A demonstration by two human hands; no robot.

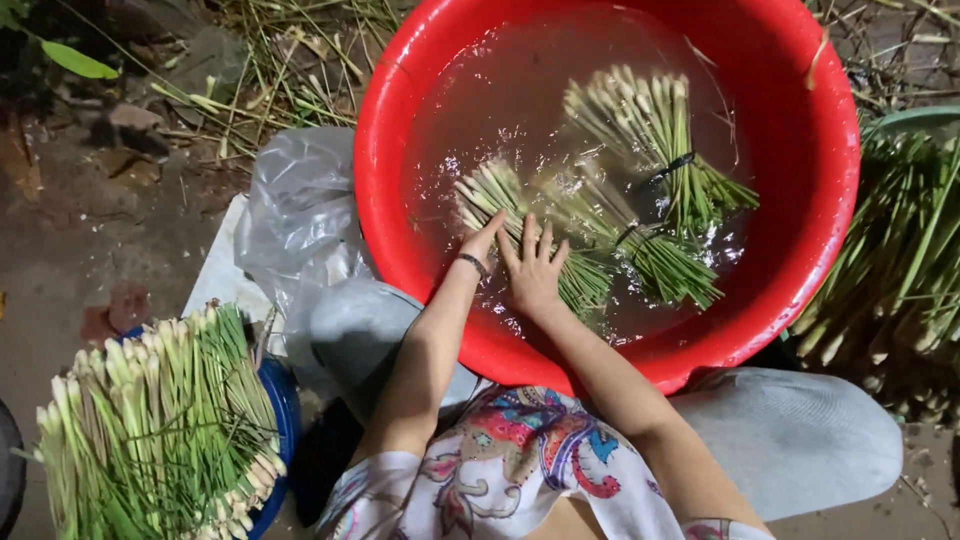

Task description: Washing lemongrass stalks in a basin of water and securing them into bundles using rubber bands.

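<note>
A big red basin (pixel 820 170) holds murky water with three tied bundles of green stalks. My right hand (pixel 533 268) lies flat, fingers spread, on the nearest bundle (pixel 500 192) at the water's near edge. My left hand (pixel 482 240) presses the same bundle from the left; a dark band circles its wrist. Two more bundles, one in the middle (pixel 640 250) and one at the far side (pixel 650 135), float beyond, each bound with a dark tie.
A heap of stalks (pixel 160 420) rests on a blue tub (pixel 285 400) at lower left. More stalks (pixel 900 270) pile up at right. A grey plastic bag (pixel 295 215) lies left of the basin. Dirt ground with plant scraps (pixel 250 70) surrounds it.
</note>
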